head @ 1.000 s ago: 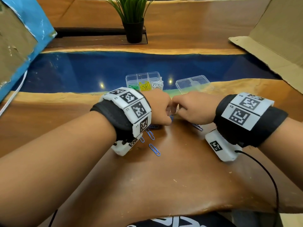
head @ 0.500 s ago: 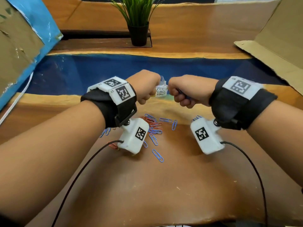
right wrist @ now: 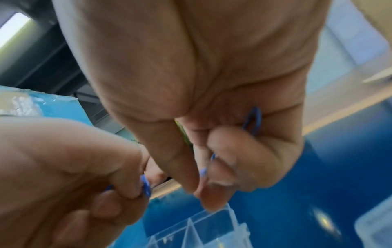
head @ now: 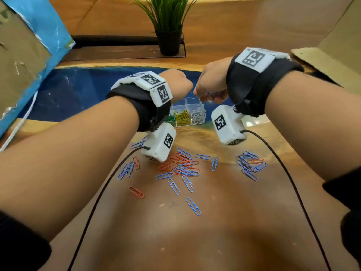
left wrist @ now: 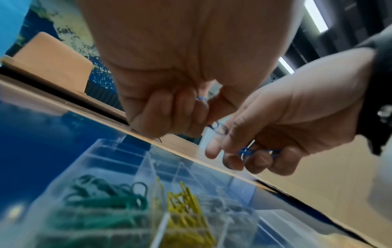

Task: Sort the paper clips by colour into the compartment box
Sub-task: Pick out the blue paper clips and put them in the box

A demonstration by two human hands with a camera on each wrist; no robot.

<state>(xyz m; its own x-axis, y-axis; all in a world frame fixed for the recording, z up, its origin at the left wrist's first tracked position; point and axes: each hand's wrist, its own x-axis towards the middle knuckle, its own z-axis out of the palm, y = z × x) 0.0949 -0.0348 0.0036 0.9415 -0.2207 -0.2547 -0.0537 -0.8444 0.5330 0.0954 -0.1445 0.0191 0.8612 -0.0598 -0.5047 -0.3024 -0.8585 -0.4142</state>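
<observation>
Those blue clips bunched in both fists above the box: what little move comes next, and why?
Probably lower both hands and let the blue paper clips drop into a bare rear compartment of the compartment box. The left hand and right hand both hold blue ones above the box, whose front row already holds green clips, yellow clips and white clips.

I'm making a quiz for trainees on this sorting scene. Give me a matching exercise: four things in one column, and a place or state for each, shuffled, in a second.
Things
1. yellow clips
2. red clips
3. left hand
4. potted plant

Places or states
A. loose on the wooden table
B. far edge of the table, behind the hands
C. in the compartment box, middle of the front row
D. raised over the box, gripping blue clips

Pairs: 1-C, 2-A, 3-D, 4-B
</observation>
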